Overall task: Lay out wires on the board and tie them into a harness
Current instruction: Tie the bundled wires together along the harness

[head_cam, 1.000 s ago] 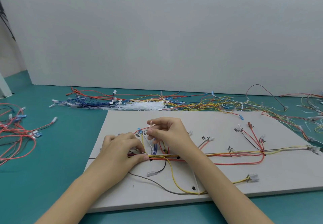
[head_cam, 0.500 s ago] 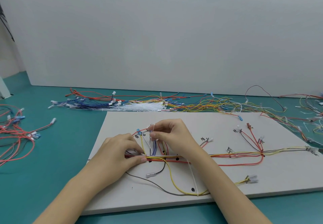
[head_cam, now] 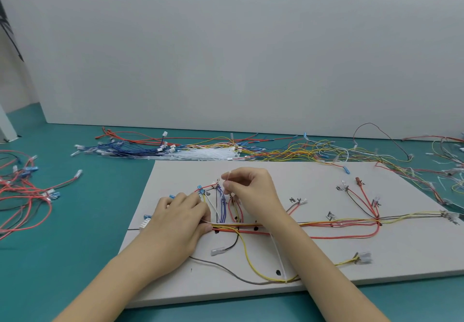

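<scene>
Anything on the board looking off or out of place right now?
Mostly tidy. One loose white cable tie lies across the board, not cinched round anything. The grey wire and yellow wire sag in slack loops below the main bundle.

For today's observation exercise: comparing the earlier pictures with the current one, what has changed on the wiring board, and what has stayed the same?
Very little changed. The right hand shifted slightly at the upper wire ends, its fingers still pinching a thin white tie. The left hand stayed pressing the wire bundle to the board. The laid-out wires kept their places.
</scene>
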Action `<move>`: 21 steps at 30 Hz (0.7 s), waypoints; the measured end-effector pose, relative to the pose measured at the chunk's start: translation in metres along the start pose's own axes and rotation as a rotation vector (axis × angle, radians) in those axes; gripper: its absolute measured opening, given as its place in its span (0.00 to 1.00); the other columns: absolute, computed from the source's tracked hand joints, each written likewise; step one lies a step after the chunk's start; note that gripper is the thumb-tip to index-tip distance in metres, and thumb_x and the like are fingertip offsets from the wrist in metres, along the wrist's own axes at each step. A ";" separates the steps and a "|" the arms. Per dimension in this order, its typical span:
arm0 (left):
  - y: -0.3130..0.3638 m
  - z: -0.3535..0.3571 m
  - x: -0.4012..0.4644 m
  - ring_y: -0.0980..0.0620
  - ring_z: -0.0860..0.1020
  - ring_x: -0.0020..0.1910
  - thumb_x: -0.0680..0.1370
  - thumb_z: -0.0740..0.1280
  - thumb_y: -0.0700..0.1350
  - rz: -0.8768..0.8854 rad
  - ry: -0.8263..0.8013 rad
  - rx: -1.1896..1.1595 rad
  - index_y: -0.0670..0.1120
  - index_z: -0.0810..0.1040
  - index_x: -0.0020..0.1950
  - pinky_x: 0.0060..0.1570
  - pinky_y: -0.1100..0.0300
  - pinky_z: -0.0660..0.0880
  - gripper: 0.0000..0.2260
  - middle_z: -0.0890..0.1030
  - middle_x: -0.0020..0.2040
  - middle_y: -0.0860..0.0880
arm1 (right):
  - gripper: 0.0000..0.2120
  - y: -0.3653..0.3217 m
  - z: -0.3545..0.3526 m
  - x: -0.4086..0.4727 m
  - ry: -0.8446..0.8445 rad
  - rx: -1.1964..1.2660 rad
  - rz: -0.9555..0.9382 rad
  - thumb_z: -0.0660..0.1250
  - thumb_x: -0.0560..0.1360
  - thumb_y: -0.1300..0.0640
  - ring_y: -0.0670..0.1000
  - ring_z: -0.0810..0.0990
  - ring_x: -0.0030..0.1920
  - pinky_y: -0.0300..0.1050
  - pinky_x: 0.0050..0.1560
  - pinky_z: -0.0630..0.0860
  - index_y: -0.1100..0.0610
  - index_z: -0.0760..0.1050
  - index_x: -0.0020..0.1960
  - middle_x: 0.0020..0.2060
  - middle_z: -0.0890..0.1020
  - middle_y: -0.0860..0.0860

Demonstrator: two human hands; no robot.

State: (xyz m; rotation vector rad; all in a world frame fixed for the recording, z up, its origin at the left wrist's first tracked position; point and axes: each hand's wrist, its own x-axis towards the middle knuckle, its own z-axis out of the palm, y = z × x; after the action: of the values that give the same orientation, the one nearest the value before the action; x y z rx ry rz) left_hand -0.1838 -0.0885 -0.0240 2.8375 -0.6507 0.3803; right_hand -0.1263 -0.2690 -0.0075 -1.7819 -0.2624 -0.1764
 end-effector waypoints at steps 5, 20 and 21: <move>0.001 0.002 0.001 0.55 0.64 0.55 0.82 0.52 0.56 -0.021 -0.033 0.087 0.58 0.65 0.52 0.58 0.58 0.60 0.05 0.63 0.51 0.60 | 0.07 0.001 0.002 -0.002 -0.064 -0.033 0.005 0.69 0.73 0.70 0.47 0.82 0.35 0.42 0.41 0.80 0.60 0.82 0.46 0.37 0.84 0.53; -0.004 0.001 0.000 0.57 0.64 0.52 0.79 0.62 0.56 -0.036 0.012 -0.160 0.58 0.73 0.48 0.52 0.59 0.58 0.04 0.69 0.48 0.62 | 0.10 0.001 0.000 -0.008 -0.295 -0.058 -0.010 0.72 0.71 0.71 0.37 0.78 0.31 0.28 0.36 0.71 0.68 0.80 0.52 0.28 0.81 0.41; -0.006 -0.001 0.001 0.58 0.64 0.52 0.78 0.65 0.56 -0.044 0.012 -0.210 0.59 0.74 0.46 0.51 0.59 0.58 0.03 0.71 0.47 0.63 | 0.10 0.001 0.000 -0.008 -0.300 -0.057 -0.009 0.72 0.71 0.71 0.37 0.78 0.32 0.28 0.37 0.72 0.68 0.80 0.52 0.29 0.81 0.41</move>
State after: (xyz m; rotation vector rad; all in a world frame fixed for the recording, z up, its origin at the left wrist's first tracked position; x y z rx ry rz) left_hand -0.1804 -0.0836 -0.0239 2.6430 -0.5874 0.3016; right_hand -0.1341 -0.2695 -0.0106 -1.8617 -0.4842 0.0801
